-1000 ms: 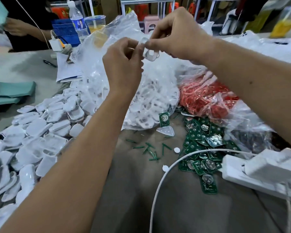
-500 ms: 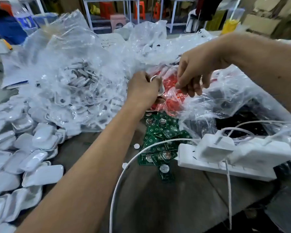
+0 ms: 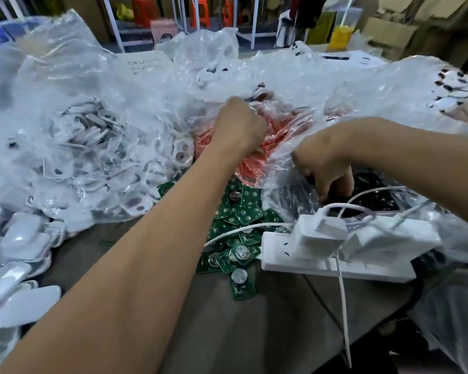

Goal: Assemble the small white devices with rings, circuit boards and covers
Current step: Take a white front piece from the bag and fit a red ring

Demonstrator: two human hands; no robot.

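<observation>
My left hand (image 3: 238, 128) is curled in a fist over the clear bag of red rings (image 3: 284, 128), its back to the camera and its fingertips hidden. Half a second ago it held a small white device shell, which is now out of sight. Fingers pointing down, my right hand (image 3: 324, 160) reaches into a clear bag of black parts (image 3: 376, 195); I cannot see whether it pinches one. Green circuit boards (image 3: 235, 214) with coin cells lie heaped between my forearms. White covers (image 3: 25, 238) are piled at the left.
A big clear bag of white shells (image 3: 92, 147) fills the left and middle. A white power strip (image 3: 335, 260) with plugged adapters and a white cable (image 3: 343, 306) lies below my right hand. More plastic bags spread to the right.
Both hands came down from chest height to the bags. My left hand moved over the red rings, and my right hand moved right and down into the bag of black parts.
</observation>
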